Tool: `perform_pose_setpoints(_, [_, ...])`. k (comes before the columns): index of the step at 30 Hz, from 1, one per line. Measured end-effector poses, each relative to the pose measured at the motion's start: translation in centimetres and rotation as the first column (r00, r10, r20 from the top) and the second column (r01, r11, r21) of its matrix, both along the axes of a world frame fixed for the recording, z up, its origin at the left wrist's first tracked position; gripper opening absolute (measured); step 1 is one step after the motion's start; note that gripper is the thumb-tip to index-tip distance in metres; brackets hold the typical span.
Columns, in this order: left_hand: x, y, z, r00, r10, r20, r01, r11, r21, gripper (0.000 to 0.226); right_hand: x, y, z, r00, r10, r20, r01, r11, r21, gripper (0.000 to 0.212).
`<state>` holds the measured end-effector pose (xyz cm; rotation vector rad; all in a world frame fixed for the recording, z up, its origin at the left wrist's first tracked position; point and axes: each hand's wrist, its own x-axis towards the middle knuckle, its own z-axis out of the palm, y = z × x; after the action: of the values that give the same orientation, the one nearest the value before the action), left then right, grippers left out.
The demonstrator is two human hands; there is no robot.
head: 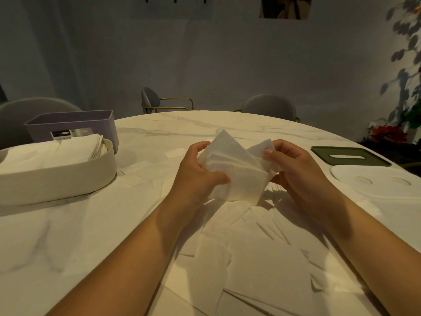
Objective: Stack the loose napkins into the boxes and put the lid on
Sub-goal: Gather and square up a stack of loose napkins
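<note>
The left hand [200, 171] and right hand [295, 166] are gripping a napkin bundle [237, 173] above the table [159, 133], seemingly squaring it. Next it is probably going left into the part-filled box [68, 179], edges aligned.

View from my seat. A round, pale, marble-veined table [186, 128] spreads before me under warm light. Beyond its far edge stand three grey padded seats: the left chair [34, 107], the middle chair [149, 96] with brass-coloured arms, and the right chair [268, 106]. Behind them the wall [227, 65] is plain grey and dim; a picture [286, 6] hangs high on it. A leafy plant [405, 65] and red flowers [387, 133] stand at my right.
</note>
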<state>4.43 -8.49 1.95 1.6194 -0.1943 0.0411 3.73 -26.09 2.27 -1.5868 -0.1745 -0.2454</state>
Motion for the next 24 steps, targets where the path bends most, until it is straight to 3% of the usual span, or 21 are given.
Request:
perform_pose_setpoints(5, [0.0,-0.1,-0.1,1.000,-0.001,0.009,0.000,0.999,0.047,0.064,-0.3,0.1,0.2,0.994,-0.102,0.045,0.100,0.994,0.031,0.009])
perform_pose_setpoints(8, [0.1,0.0,-0.3,1.000,-0.014,0.009,0.013,0.999,0.046,0.062,-0.2,0.0,0.5,0.977,-0.175,0.123,0.180,0.983,-0.032,0.010])
perform_pose_setpoints(11, [0.0,-0.1,-0.4,0.999,-0.024,0.031,0.024,1.000,-0.001,0.058,0.2,-0.2,0.5,0.949,-0.301,0.094,0.307,0.950,-0.061,0.006])
perform_pose_setpoints(15, [0.0,0.5,-0.7,0.994,-0.108,-0.002,0.106,0.980,-0.166,0.057,1.5,-2.3,0.5,0.847,-0.474,-0.241,0.516,0.842,0.156,0.010])
perform_pose_setpoints(19, [0.4,1.2,-0.5,0.955,-0.294,0.038,0.295,0.925,-0.239,0.059,1.2,-3.3,1.5,0.793,-0.340,-0.505,0.567,0.716,0.407,0.034])
perform_pose_setpoints(21, [0.3,1.2,-0.5,0.926,-0.374,0.058,0.377,0.899,-0.222,0.044,0.9,-2.6,1.2,0.795,-0.314,-0.519,0.542,0.752,0.376,0.032])
perform_pose_setpoints(24, [0.1,1.3,-0.8,0.891,-0.452,0.040,0.451,0.870,-0.198,0.036,0.2,-1.1,0.6,0.908,-0.208,-0.363,0.320,0.905,0.281,0.018])
